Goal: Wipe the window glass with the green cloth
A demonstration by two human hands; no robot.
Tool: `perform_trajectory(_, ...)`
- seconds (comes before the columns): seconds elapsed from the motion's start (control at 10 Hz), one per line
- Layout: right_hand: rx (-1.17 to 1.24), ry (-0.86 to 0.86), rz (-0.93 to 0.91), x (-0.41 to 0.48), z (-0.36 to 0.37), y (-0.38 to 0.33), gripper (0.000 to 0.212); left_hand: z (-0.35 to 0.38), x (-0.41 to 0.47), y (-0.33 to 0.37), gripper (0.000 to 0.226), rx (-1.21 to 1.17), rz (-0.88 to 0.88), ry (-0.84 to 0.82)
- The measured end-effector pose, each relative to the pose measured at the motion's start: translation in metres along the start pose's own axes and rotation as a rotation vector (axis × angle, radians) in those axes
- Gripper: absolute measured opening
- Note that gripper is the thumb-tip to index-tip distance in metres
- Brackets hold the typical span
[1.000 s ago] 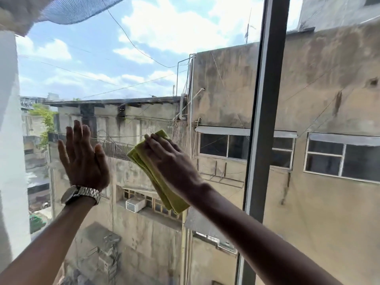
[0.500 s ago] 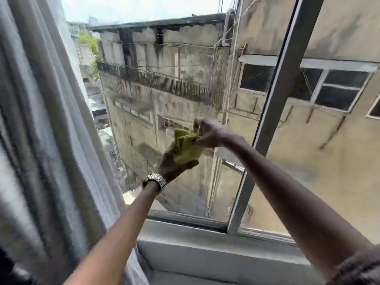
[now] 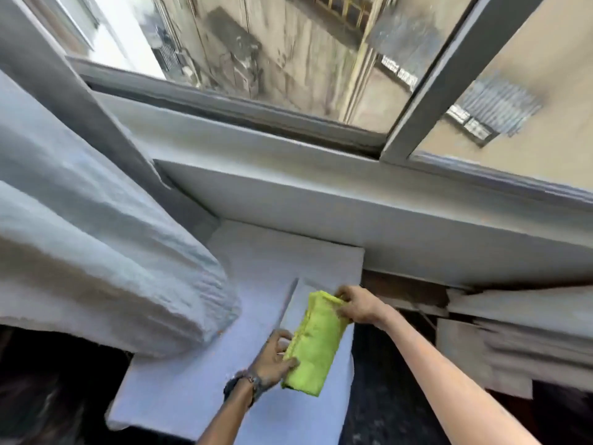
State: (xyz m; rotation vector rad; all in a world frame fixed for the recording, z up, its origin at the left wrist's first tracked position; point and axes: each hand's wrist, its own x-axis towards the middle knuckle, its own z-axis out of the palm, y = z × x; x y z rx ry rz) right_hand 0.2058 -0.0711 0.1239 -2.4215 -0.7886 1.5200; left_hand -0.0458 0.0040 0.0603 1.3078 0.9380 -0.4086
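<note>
The green cloth [image 3: 316, 343] is folded into a long pad and hangs low, well below the window glass [image 3: 288, 46]. My left hand [image 3: 272, 354] grips its near lower edge, thumb on top; a watch is on that wrist. My right hand [image 3: 356, 305] pinches its far upper corner. The cloth is over a white slab [image 3: 244, 316] that lies beneath the sill. The glass fills the top of the view, with buildings seen through it.
A grey window frame bar [image 3: 430, 78] splits the glass at the right. The pale sill [image 3: 321, 194] runs across the middle. A bunched whitish curtain [image 3: 96, 268] hangs at the left. Flat boards [image 3: 497, 332] are stacked at the right, under the sill.
My hands left the glass, met at the cloth, folded it and came down below the sill. The view tilted from the sky down to the sill and slab.
</note>
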Motion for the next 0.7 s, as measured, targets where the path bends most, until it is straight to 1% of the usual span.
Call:
perform_trajectory(0.1,0.097,0.084,0.016,0.063,0.037,0.043,0.025,0.024,0.046,-0.060,0.031,-0.010,-0.022,0.227)
perform_trajectory(0.2,0.043,0.142,-0.045,0.114,0.058,0.066,0.024,0.034,0.082,-0.084,0.023,0.043,-0.017,0.421)
perform_trajectory(0.3,-0.169,0.061,-0.154,0.137,0.092,0.075,0.028,0.040,0.102,-0.091,0.018,0.152,0.028,0.498)
perform_trajectory(0.4,-0.367,0.074,-0.192,0.137,0.115,0.075,0.028,0.042,0.103,-0.085,0.022,0.183,0.079,0.507)
perform_trajectory(0.5,-0.465,0.143,-0.208,0.141,0.104,0.063,0.025,0.036,0.103,-0.071,0.028,0.220,0.123,0.467)
perform_trajectory(0.6,-0.539,0.194,-0.171,0.139,0.085,0.051,0.031,0.027,0.108,-0.057,0.039,0.349,0.139,0.370)
perform_trajectory(0.7,-0.674,0.201,-0.120,0.114,0.077,0.037,0.036,0.030,0.098,-0.043,0.054,0.494,0.089,0.294)
